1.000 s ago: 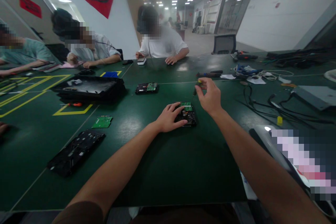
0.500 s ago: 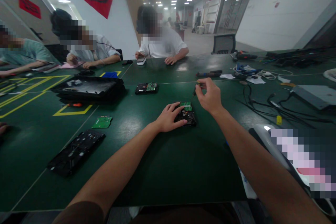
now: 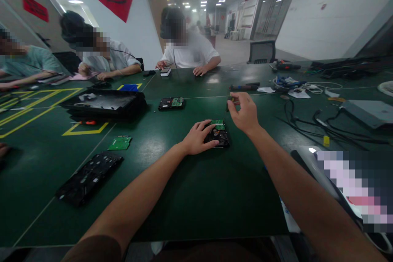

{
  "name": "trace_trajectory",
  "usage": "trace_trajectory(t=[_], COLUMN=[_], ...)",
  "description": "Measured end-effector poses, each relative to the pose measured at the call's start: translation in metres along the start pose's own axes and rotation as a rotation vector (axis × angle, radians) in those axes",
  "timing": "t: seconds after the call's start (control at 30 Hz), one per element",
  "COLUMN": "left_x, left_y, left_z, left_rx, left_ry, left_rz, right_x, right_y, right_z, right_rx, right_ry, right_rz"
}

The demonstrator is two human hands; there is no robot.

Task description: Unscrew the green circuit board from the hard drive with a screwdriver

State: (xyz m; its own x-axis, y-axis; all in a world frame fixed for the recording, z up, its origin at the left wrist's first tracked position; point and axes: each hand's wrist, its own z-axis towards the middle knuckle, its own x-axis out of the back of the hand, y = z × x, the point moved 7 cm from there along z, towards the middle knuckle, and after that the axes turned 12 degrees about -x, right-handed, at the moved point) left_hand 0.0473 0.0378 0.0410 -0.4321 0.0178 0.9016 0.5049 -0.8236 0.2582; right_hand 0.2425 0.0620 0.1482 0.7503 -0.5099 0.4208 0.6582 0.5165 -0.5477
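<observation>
A hard drive (image 3: 221, 136) with a green circuit board on its upper face lies on the dark green table in front of me. My left hand (image 3: 199, 138) rests over its left side, fingers and thumb spread across the top. Just beyond and to the right, my right hand (image 3: 244, 111) is raised with thumb and fingers closed on a small screwdriver (image 3: 228, 104). Its dark handle points down toward the drive's far right corner. The tip is too fine to make out, and I cannot tell whether it touches the drive.
Another hard drive (image 3: 171, 103) lies farther off. At left are a loose green circuit board (image 3: 119, 143), a black plastic frame (image 3: 89, 178) and black trays (image 3: 104, 104). Black cables (image 3: 319, 125) and a grey metal box (image 3: 368, 112) lie at right. Co-workers sit across the table.
My right hand and the screwdriver have shifted very slightly, the fingers turning a little around the handle. My left hand and the hard drive stay in place.
</observation>
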Motion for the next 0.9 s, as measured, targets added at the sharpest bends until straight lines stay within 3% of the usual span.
trace_trajectory(t=[0.23,0.9], left_x=[0.0012,-0.0011], left_y=[0.0004,-0.0016], left_z=[-0.0001,0.0002], left_rx=[-0.002,0.002], left_ry=[0.000,0.014], left_rz=[0.000,-0.009], right_x=[0.0024,0.0027], right_y=[0.0045,-0.0037], right_z=[0.0017,-0.0007], right_rx=[-0.044,0.019], right_ry=[0.041,0.036], right_rz=[-0.005,-0.041])
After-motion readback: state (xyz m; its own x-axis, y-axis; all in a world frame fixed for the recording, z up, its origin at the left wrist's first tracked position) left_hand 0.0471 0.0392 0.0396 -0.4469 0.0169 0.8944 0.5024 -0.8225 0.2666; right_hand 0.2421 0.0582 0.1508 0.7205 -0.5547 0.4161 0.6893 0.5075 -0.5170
